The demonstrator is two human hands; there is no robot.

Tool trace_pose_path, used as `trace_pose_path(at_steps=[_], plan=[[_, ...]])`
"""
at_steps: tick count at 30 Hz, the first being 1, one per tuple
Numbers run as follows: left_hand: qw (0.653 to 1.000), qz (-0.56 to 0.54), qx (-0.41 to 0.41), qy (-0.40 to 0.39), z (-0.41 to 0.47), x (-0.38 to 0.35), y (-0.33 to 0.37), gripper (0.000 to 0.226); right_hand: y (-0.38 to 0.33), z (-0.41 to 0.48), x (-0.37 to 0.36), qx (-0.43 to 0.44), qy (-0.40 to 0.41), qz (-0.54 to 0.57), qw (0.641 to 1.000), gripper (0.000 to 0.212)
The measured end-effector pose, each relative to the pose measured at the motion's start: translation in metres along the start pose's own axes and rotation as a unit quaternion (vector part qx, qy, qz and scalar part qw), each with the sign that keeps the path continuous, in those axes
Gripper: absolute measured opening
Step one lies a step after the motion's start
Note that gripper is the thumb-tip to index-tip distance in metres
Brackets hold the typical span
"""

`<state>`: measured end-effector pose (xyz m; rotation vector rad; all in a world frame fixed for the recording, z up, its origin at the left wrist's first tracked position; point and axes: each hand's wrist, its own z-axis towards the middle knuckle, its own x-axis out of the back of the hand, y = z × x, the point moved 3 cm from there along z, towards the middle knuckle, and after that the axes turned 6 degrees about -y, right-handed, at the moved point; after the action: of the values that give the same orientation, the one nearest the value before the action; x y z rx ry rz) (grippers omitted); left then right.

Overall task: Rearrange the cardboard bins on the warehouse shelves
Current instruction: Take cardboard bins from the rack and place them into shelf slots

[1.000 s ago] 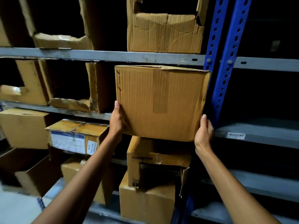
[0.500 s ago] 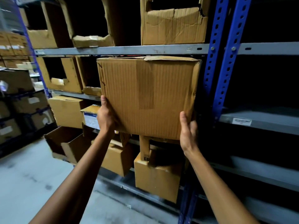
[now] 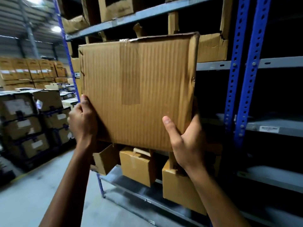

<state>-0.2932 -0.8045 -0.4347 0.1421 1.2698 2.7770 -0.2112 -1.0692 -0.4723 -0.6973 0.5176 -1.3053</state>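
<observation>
Dim aisle — bright ceiling lamps [image 3: 56, 28] glare at upper left, shelves [image 3: 282, 62] at right lie in near-black shadow. Wide-angle bending at edges; stacked boxes [image 3: 24, 112] at left blurred, box [image 3: 137, 89] fairly sharp.

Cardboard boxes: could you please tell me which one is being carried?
The large taped box, gripped at its lower corners by the left hand and right hand; the others sit on shelves or stacks.

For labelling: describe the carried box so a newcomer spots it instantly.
Find the blue perforated uprights. Just left of them, the left hand and right hand hold a large cardboard box. Unlike the cut-open bins behind, it is closed and taped.
</observation>
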Motion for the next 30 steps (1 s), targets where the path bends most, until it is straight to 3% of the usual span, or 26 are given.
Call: trace_pose_path(at_steps=[9, 16, 22, 25, 30], plan=[[0.997, 0.061, -0.039, 0.013, 0.056, 0.153, -0.002, 0.061, -0.111, -0.03, -0.072, 0.057, -0.085, -0.002, 0.995, 0.094], [0.973, 0.212, -0.009, 0.093, 0.081, 0.254, -0.027, 0.07, -0.107, -0.039, -0.162, 0.009, -0.168, 0.052, 0.984, 0.105], [0.956, 0.27, 0.048, 0.102, 0.089, 0.278, -0.089, 0.082, -0.079, -0.036, -0.232, -0.026, -0.242, 0.075, 0.967, 0.092], [0.94, 0.318, 0.096, 0.084, 0.082, 0.27, -0.118, 0.07, -0.055, -0.027, -0.256, -0.056, -0.282, 0.11, 0.952, 0.067], [0.922, 0.361, 0.132, 0.038, 0.072, 0.242, -0.171, 0.055, 0.005, -0.01, -0.292, -0.129, -0.359, 0.132, 0.915, 0.06]])
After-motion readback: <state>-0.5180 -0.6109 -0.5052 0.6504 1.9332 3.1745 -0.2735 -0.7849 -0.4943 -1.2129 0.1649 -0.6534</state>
